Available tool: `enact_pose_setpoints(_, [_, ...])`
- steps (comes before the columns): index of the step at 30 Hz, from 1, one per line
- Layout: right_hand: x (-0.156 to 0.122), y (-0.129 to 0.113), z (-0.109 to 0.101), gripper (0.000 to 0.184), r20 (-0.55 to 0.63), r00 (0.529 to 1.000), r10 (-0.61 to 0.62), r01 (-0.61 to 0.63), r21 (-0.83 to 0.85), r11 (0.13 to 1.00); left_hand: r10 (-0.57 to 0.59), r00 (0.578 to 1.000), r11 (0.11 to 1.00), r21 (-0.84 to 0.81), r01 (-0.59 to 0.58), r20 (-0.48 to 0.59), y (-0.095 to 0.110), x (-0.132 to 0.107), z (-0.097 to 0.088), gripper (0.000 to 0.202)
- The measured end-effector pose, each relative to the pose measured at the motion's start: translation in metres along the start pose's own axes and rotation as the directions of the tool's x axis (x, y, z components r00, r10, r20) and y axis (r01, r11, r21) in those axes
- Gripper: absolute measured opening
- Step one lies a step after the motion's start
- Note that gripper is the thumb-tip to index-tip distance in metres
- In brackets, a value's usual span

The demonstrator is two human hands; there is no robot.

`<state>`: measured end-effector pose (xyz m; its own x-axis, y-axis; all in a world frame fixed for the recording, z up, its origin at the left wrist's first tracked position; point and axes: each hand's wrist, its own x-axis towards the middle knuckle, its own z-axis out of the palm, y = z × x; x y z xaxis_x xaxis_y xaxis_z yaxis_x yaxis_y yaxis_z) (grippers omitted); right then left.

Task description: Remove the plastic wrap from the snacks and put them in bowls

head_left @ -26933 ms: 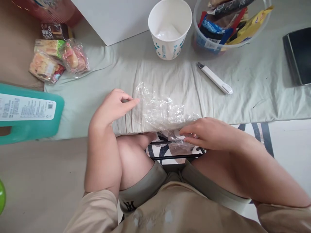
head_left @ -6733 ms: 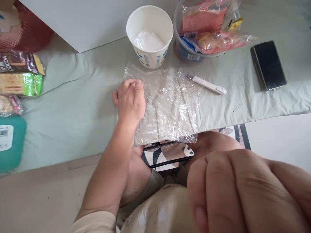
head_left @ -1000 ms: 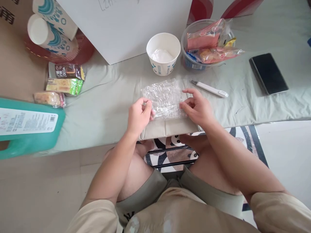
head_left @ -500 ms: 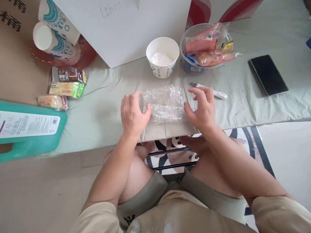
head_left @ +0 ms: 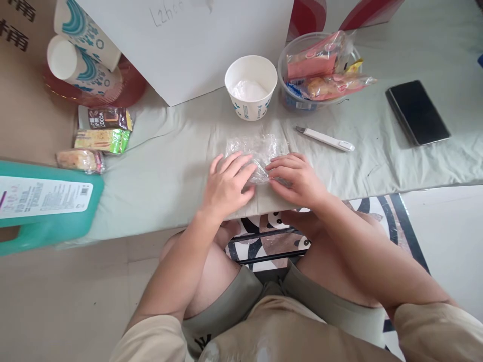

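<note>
A crinkled sheet of clear plastic wrap (head_left: 256,146) lies on the cloth-covered table near its front edge. Over its left part rests my left hand (head_left: 230,183), palm down with the fingers spread. My right hand (head_left: 296,180) touches the right part of the wrap, its fingers stretched toward the left hand. Both hands cover some of the wrap, so its near corners are hidden. Behind it stands a white paper bowl (head_left: 251,95) with something clear and crinkled inside. To the right of the wrap lies a white utility knife (head_left: 326,139).
A clear tub (head_left: 302,104) of packaged snacks stands behind the knife, with a phone (head_left: 418,113) farther right. At left are wrapped snacks (head_left: 103,141), paper cups (head_left: 88,70) on a red plate and a green jug (head_left: 75,221). A white box (head_left: 196,50) rises behind.
Both hands have moved inward and closer together, from the wrap's sides onto it. My fingers have flattened from a curled pose. The wrap looks narrower and partly covered.
</note>
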<state>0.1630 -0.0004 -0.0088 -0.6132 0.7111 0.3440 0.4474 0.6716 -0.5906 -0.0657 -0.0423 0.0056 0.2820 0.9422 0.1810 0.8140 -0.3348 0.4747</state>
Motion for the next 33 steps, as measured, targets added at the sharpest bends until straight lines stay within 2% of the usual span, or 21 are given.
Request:
enact_pose_setpoints(3, [-0.001,-0.003,-0.007,0.026,-0.070,0.996,-0.061,0.075,0.225,0.971,-0.046,0.991,0.995,-0.094,0.034,-0.125,-0.002,0.002,0.000,0.027])
enact_pose_setpoints(5, [-0.001,0.001,-0.011,0.030,-0.213,0.975,0.054,0.026,0.359,0.933,-0.115,0.980,0.951,-0.304,0.061,-0.163,-0.007,0.003,-0.003,0.015])
enact_pose_setpoints(6, [-0.002,0.005,-0.011,0.029,-0.294,0.941,0.168,-0.037,0.403,0.914,-0.172,0.971,0.890,-0.449,0.082,-0.164,-0.009,0.003,-0.006,0.012])
enact_pose_setpoints(7, [-0.001,0.009,-0.012,0.027,-0.360,0.886,0.293,-0.117,0.439,0.891,-0.238,0.961,0.791,-0.602,0.107,-0.141,-0.011,0.003,-0.008,0.014])
enact_pose_setpoints(8, [-0.001,0.014,-0.011,0.029,-0.394,0.823,0.408,-0.198,0.474,0.858,-0.304,0.948,0.656,-0.742,0.140,-0.090,-0.011,0.003,-0.011,0.018])
enact_pose_setpoints(9, [-0.001,0.017,-0.010,0.032,-0.391,0.776,0.495,-0.263,0.512,0.818,-0.363,0.932,0.498,-0.848,0.179,-0.016,-0.011,0.004,-0.012,0.022])
enact_pose_setpoints(10, [0.000,0.020,-0.008,0.036,-0.358,0.756,0.548,-0.304,0.550,0.778,-0.408,0.911,0.339,-0.915,0.220,0.068,-0.009,0.004,-0.013,0.025])
enact_pose_setpoints(12, [0.002,0.020,-0.005,0.046,-0.253,0.782,0.570,-0.324,0.616,0.718,-0.445,0.861,0.082,-0.947,0.311,0.245,-0.002,0.007,-0.011,0.029])
enact_pose_setpoints(13, [0.003,0.018,-0.004,0.051,-0.200,0.814,0.546,-0.306,0.651,0.695,-0.448,0.835,0.002,-0.934,0.358,0.319,0.002,0.008,-0.009,0.030])
enact_pose_setpoints(15, [0.005,0.012,-0.003,0.061,-0.079,0.881,0.466,-0.270,0.725,0.633,-0.451,0.792,-0.075,-0.902,0.425,0.410,0.009,0.011,-0.005,0.029])
enact_pose_setpoints(17, [0.006,0.006,-0.003,0.068,0.047,0.904,0.425,-0.307,0.763,0.569,-0.439,0.784,-0.075,-0.887,0.455,0.439,0.013,0.013,-0.002,0.031])
enact_pose_setpoints(19, [0.007,0.002,-0.004,0.058,0.132,0.883,0.451,-0.388,0.746,0.541,-0.406,0.813,-0.034,-0.896,0.443,0.417,0.011,0.015,-0.001,0.036])
enact_pose_setpoints(22, [0.006,0.001,-0.004,0.051,0.160,0.859,0.486,-0.431,0.738,0.519,-0.392,0.862,0.052,-0.928,0.368,0.320,0.002,0.016,-0.004,0.036])
enact_pose_setpoints(24, [0.006,0.002,-0.003,0.050,0.153,0.874,0.462,-0.402,0.763,0.506,-0.437,0.865,0.097,-0.942,0.320,0.248,-0.004,0.016,-0.004,0.033])
enact_pose_setpoints(26, [0.006,0.003,-0.001,0.041,0.087,0.887,0.453,-0.358,0.749,0.557,-0.452,0.871,0.145,-0.948,0.284,0.192,-0.008,0.016,-0.002,0.032])
enact_pose_setpoints(28, [0.006,0.003,0.001,0.019,-0.049,0.889,0.455,-0.312,0.661,0.682,-0.433,0.895,0.243,-0.943,0.229,0.106,-0.010,0.015,0.001,0.030])
enact_pose_setpoints(30, [0.005,0.003,0.001,0.004,-0.219,0.885,0.410,-0.245,0.530,0.812,-0.402,0.914,0.394,-0.911,0.122,-0.051,-0.010,0.013,0.003,0.024])
enact_pose_setpoints(33, [0.003,0.002,-0.003,0.007,-0.440,0.871,0.220,-0.058,0.353,0.934,-0.250,0.910,0.630,-0.770,-0.106,-0.330,-0.011,0.013,0.002,0.016])
